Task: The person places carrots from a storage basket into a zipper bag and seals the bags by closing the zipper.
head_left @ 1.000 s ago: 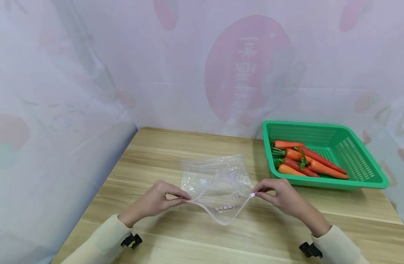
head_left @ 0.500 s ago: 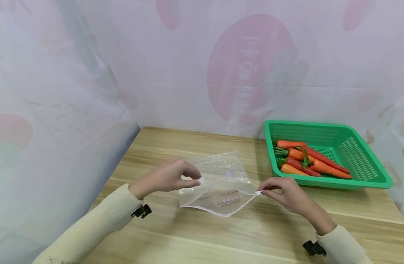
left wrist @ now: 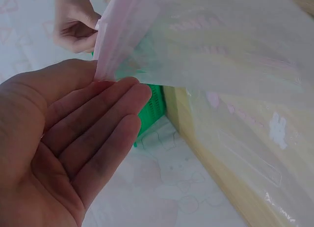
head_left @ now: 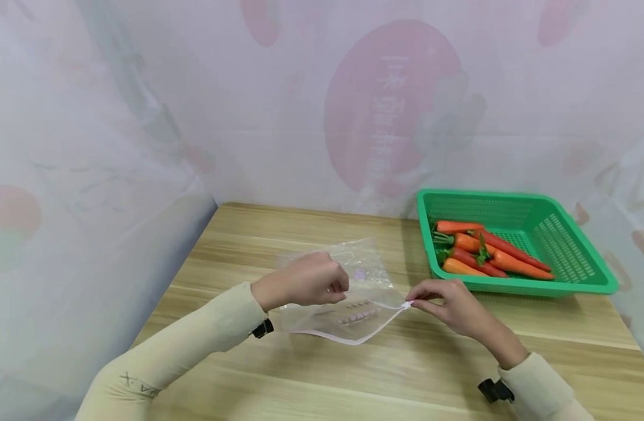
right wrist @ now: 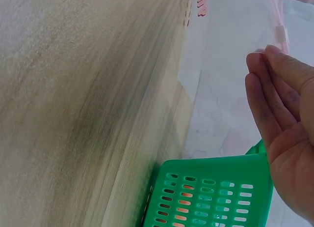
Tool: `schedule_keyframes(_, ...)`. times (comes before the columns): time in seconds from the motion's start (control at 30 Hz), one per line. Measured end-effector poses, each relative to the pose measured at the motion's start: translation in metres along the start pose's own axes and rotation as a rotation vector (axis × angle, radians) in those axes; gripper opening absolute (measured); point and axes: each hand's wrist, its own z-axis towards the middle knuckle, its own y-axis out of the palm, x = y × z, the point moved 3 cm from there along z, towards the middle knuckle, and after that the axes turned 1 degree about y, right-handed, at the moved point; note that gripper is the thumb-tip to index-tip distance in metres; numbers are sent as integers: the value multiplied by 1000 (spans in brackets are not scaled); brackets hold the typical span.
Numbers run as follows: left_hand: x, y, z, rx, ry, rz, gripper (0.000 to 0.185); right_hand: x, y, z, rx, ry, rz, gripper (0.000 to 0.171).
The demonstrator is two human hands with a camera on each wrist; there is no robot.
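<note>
Left arm (head_left: 185, 351): enters from the lower left of the head view in a cream sleeve, forearm angled up and to the right toward the frame centre. A black clip sits at the cuff.

Left hand (head_left: 306, 283): just left of centre, knuckles up, fingers curled over the upper lip of the bag (head_left: 353, 304). In the left wrist view the palm (left wrist: 59, 153) faces the camera, with the fingers (left wrist: 105, 124) nearly straight and close together and the bag's pink-edged lip lying across the fingertips. The thumb is not clearly visible, so the exact grip cannot be determined. The hand holds the lip raised.

Bag: clear plastic with a zip rim, at the centre of the head view on the tabletop (head_left: 406, 374). It lies between the two hands. The mouth faces the lower edge of the frame and is parted, with the near lip sagging onto the wood.

Right hand (head_left: 448, 307): right of centre, wrist bent, forearm entering from the lower right. Fingertips pinch the white slider (head_left: 406, 304) at the bag's right corner. In the right wrist view the fingers (right wrist: 274, 94) are straight and pressed together, directly below the slider.

Basket (head_left: 574, 263): green, at the right of the frame, behind the right hand and apart from it. It holds carrots (head_left: 490, 254) lying against its left side.
</note>
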Motion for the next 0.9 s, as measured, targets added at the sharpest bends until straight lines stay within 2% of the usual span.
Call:
schedule_keyframes(0.1, 0, 0, 2, 40, -7, 29, 19, -3, -1, 0, -5, 120, 5, 19)
schedule_keyframes(0.23, -1, 0, 4, 95, -62, 27, 32, -9, -1, -3, -48, 347, 32, 8)
schedule_keyframes(0.37, -2, 1, 5, 149, -128, 19, 42, -16, 11, -7, -146, 507, 143, 17)
schedule_keyframes(0.5, -1, 2, 5, 194, -166, 18, 42, -27, 35, -6, -190, 559, 365, 27)
schedule_keyframes(0.67, -1, 4, 5, 228, -196, 11, 40, -46, 63, -1, -160, 642, 654, 39)
schedule_keyframes(0.73, -1, 5, 5, 237, -203, 13, 41, -52, 71, 3, -148, 666, 705, 41)
schedule_keyframes(0.9, 0, 7, 5, 242, -221, 0, 41, -58, 83, 10, -128, 685, 727, 41)
